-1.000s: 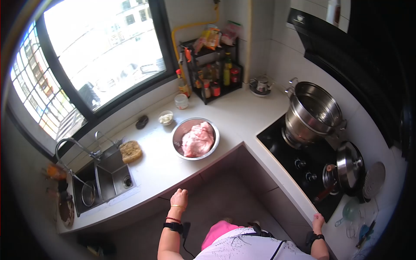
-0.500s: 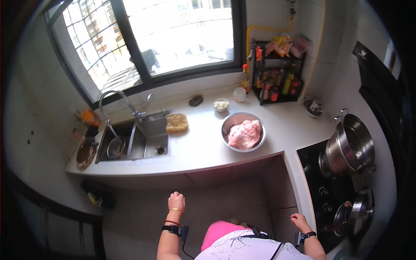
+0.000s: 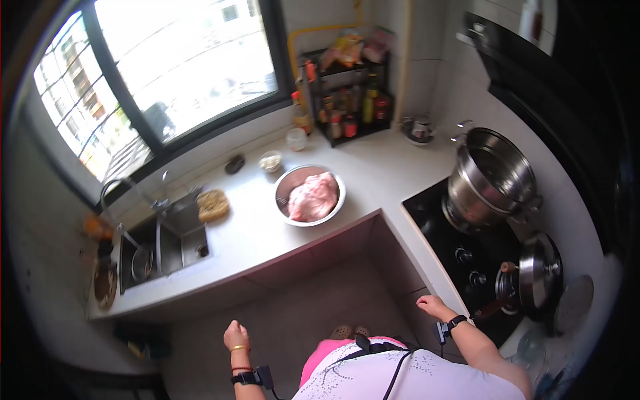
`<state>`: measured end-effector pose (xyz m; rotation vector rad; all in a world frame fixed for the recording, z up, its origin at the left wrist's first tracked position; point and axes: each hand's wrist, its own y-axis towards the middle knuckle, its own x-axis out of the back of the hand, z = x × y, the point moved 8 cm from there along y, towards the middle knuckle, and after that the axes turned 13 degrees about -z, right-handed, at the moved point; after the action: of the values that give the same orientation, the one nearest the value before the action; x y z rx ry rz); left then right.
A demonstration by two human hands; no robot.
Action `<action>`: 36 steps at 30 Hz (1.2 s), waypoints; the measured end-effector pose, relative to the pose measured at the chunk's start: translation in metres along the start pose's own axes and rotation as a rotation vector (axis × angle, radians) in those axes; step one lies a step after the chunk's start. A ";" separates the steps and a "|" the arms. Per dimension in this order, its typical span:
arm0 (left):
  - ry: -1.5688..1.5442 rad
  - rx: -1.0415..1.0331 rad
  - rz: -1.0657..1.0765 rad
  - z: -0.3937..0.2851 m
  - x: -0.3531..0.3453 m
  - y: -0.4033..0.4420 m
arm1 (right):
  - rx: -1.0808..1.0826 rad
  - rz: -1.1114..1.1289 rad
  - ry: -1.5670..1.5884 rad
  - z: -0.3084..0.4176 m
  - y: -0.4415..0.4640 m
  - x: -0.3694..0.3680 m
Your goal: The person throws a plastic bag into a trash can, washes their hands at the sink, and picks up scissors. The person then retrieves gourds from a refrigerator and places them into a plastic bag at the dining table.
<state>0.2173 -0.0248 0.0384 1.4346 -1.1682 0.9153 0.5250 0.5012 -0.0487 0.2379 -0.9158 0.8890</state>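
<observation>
My left hand [image 3: 236, 335] is curled closed in the air above the floor, in front of the counter, with a gold bracelet and a black band at the wrist. Nothing shows in it. My right hand [image 3: 432, 305], fingers curled in, hangs beside the counter edge left of the stove; whether it holds anything is too small to tell. Neither hand touches the metal bowl [image 3: 280, 208], which stands on the counter with a large piece of pink raw meat [image 3: 313, 198] inside. Behind it sits a small bowl of white pieces [image 3: 270, 162].
A double sink [image 3: 185, 240] lies at the left, with a brown sponge-like block [image 3: 213, 206] beside it. A bottle rack [image 3: 353, 100] stands at the back. On the black stove [image 3: 433, 207] are a tall steel pot [image 3: 477, 183] and a lidded pan [image 3: 537, 267].
The view has swung left and then back right. My right hand has moved inward, away from the counter by the stove. My left hand stays closed and is now lower and farther left in view.
</observation>
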 end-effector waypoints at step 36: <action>-0.096 -0.131 0.231 0.132 -0.098 0.113 | 0.065 -0.164 0.657 0.306 0.302 -0.002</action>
<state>0.0787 -0.1359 -0.0517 1.2669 -1.4616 0.9166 0.1167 0.5290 0.0834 0.0631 -0.2530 0.7724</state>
